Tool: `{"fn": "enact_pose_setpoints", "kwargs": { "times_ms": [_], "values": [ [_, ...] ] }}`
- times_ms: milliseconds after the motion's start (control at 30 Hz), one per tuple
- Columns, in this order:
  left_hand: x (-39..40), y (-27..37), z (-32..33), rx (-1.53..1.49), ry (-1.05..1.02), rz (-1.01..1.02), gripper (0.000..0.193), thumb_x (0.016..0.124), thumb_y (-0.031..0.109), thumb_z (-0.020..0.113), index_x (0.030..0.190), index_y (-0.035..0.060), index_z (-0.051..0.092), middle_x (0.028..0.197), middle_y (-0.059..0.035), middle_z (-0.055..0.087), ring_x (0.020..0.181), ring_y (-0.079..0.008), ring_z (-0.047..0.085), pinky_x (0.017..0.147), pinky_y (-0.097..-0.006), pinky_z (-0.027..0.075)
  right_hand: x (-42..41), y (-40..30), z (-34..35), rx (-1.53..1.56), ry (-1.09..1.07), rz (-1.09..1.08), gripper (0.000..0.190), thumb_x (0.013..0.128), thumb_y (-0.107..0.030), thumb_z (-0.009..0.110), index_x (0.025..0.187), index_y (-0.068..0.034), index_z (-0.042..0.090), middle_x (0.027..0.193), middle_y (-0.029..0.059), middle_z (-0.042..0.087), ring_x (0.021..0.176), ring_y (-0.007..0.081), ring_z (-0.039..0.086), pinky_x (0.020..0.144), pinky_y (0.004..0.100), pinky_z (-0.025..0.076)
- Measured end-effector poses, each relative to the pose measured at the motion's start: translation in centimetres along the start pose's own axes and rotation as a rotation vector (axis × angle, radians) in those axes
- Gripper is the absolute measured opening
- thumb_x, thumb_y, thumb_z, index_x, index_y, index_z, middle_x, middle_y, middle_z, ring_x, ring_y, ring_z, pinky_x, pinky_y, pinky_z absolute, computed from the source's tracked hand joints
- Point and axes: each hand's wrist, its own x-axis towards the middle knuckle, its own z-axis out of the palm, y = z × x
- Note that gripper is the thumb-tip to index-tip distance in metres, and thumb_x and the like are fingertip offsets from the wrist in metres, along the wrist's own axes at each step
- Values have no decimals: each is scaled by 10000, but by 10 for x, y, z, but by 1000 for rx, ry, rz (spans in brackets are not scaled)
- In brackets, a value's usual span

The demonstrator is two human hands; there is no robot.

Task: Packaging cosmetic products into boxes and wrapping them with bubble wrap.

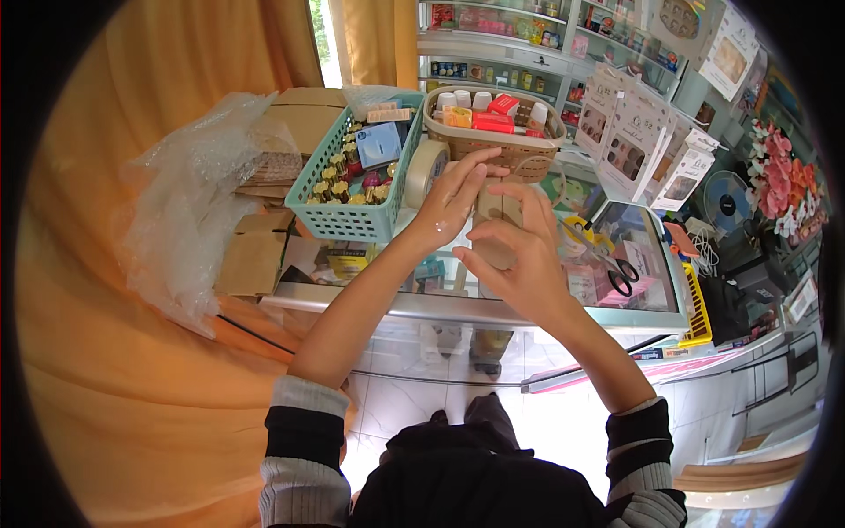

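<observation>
Both hands are raised over a glass display counter [422, 300]. My left hand [455, 195], its fingers stretched out together, is above a brown cardboard piece or box [492, 211]; whether it touches it is hidden. Beside it my right hand [521, 254] has its thumb and fingers curved apart, with nothing seen between them. A roll of tape [426, 173] stands on edge just left of my left hand. Black-handled scissors [610, 261] lie on the counter to the right of my right hand.
Left are a teal basket [343, 228] of bottles, flattened cardboard [254, 257] and bubble wrap [191, 218]. Behind stands a brown basket [488, 148] with white-capped bottles and boxes. Packaged false nails [627, 148] stand back right, and a yellow basket [698, 310] lies beyond the counter's right end.
</observation>
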Motion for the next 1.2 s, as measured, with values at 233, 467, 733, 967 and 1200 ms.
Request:
{"fn": "enact_pose_setpoints", "kwargs": {
  "times_ms": [233,467,733,967,1200],
  "values": [
    [-2,3,0,-16,4,-5,454,1023,375,291,1314,81,478,1120,-103,649,1071,-208,509,979,-342,331,0,-4,9,-157,63,-46,193,682,-193,780,762,-92,637,1246,120,486,1175,349,425,978,482,301],
    [-3,6,-1,-64,21,-18,517,1023,414,236,1320,57,462,1114,-115,646,1099,-225,540,1007,-345,342,0,-8,8,-222,48,-61,183,693,-185,770,761,-90,629,1244,106,495,1205,341,421,1000,518,278],
    [-3,7,-3,-45,-19,-44,529,1022,406,240,1356,30,403,1153,-165,605,1127,-226,546,1015,-352,371,0,3,9,79,15,8,117,707,-78,748,740,-50,639,1213,111,521,1134,318,474,976,442,337],
    [-5,-1,-2,4,-49,65,420,1006,279,354,1371,77,399,1183,-169,585,1129,-230,550,981,-361,403,8,1,-2,458,-86,222,88,770,-79,710,752,-23,644,1205,69,524,1080,190,510,943,333,373],
    [-6,7,-4,34,-24,-35,441,936,138,373,1371,63,384,1195,-114,607,1130,-231,516,1011,-357,345,29,26,-27,619,-85,345,144,844,-158,641,789,-26,652,1127,42,549,1044,126,505,954,297,350]
  ]
}}
